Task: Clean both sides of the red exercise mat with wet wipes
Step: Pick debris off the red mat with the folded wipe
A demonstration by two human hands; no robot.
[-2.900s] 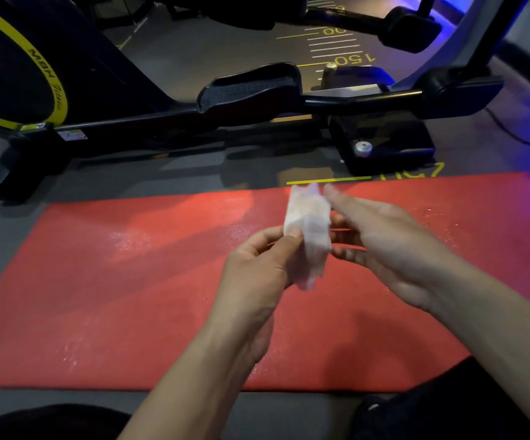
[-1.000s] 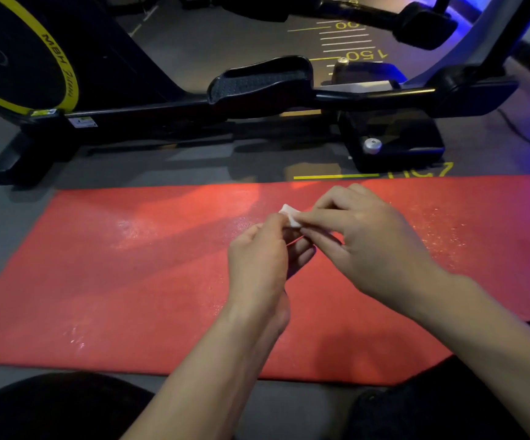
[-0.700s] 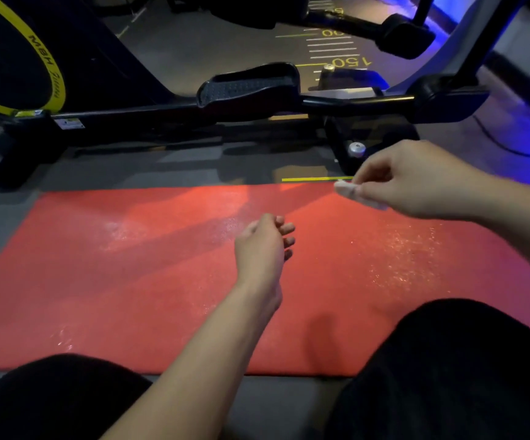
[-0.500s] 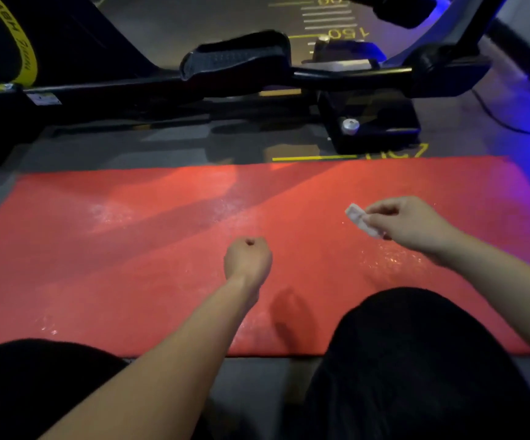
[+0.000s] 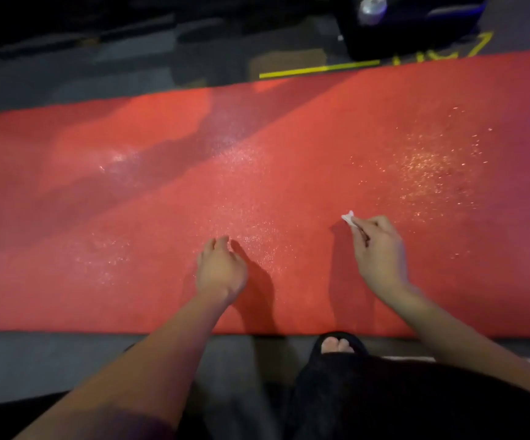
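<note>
Mat (image 5: 162, 217): red exercise mat, flat on gym floor (image 5: 51, 360), wet sheen across top.
Wipe (image 5: 348, 217): folded small, pinched in R hand (image 5: 379, 252) just above mat.
L hand (image 5: 220, 271): loosely curled, holding nothing, over mat's near half.

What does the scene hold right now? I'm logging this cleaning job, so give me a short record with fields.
mat: red, flat on the floor, glistening droplets across its top
wipe: small white wad, pinched in the right hand
left hand: holds nothing, fingers loosely curled, over the mat
foot: toes in a black slipper at the mat's near edge
machine base: black, beyond the far edge
</note>
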